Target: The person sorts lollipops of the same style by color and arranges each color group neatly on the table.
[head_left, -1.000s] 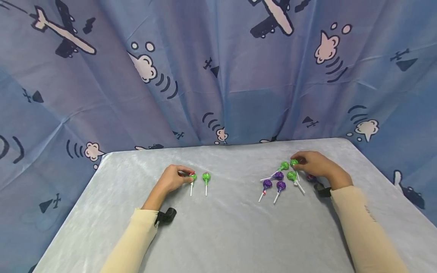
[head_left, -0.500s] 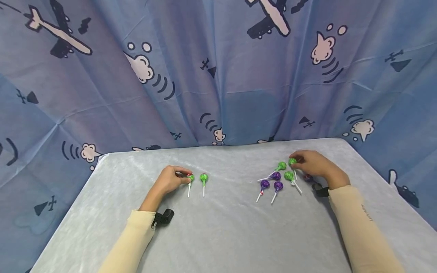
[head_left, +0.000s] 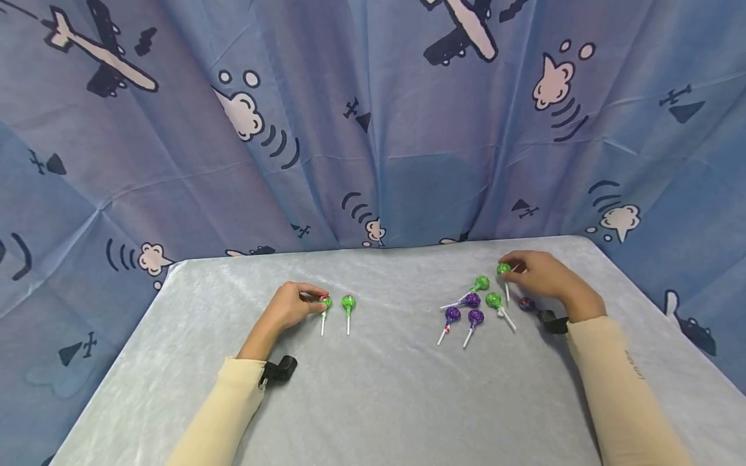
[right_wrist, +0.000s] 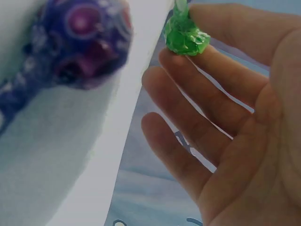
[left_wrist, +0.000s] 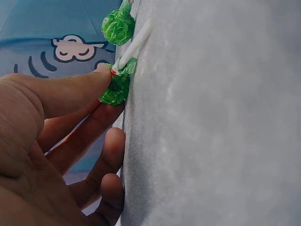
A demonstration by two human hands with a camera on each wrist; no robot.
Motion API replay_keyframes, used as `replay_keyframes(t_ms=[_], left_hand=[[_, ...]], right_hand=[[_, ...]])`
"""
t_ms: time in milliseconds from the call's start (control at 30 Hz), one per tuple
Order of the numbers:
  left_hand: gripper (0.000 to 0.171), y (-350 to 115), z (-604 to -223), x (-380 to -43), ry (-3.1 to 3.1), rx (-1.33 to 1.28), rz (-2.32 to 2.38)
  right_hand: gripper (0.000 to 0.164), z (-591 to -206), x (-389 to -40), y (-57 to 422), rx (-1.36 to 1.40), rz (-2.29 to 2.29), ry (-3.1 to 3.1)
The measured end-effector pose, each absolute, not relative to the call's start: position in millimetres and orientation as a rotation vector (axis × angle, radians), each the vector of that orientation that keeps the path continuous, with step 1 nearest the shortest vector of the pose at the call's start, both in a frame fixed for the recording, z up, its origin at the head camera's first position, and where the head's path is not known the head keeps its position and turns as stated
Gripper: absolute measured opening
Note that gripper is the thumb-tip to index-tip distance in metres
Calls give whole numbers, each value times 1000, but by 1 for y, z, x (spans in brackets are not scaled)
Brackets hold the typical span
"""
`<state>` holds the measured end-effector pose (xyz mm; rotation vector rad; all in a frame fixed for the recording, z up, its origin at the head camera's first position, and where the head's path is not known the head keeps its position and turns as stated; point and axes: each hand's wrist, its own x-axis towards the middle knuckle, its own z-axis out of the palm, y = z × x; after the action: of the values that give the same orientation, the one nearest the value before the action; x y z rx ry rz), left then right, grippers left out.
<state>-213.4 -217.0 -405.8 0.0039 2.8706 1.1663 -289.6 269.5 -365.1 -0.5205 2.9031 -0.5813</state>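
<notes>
On the left, my left hand (head_left: pixel 293 305) pinches the head of a green-wrapped lollipop (left_wrist: pixel 115 88) between thumb and fingers, its white stick pointing toward me. Beside it lies a second green lollipop (head_left: pixel 348 302) with its stick the same way. Across the table my right hand (head_left: pixel 539 275) holds another green lollipop (right_wrist: pixel 186 38) by its head with thumb and fingertips, stick hanging down. Under the right wrist sits a dark purple-blue lollipop (right_wrist: pixel 84 42), partly hidden by the wrist camera in the head view.
Left of the right hand lie two more green lollipops, one farther back (head_left: pixel 482 283) and one nearer (head_left: pixel 494 300). Three purple lollipops (head_left: pixel 452 314) lie close by, one crossing a green one's stick. A curtain with airplane prints (head_left: pixel 408 162) hangs behind the grey-white table (head_left: pixel 379 401).
My right hand has lifted the green lollipop slightly up and to the right, away from the cluster. My left hand keeps its pinch and stays in place.
</notes>
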Motion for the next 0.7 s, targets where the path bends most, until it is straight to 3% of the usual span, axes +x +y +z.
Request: replay_keyframes(t_ms=[700], left_hand=[[24,-216,-404,-213,2873,-2,1165]], right_hand=[[45,-357,-284,257,-552,-592,2921]])
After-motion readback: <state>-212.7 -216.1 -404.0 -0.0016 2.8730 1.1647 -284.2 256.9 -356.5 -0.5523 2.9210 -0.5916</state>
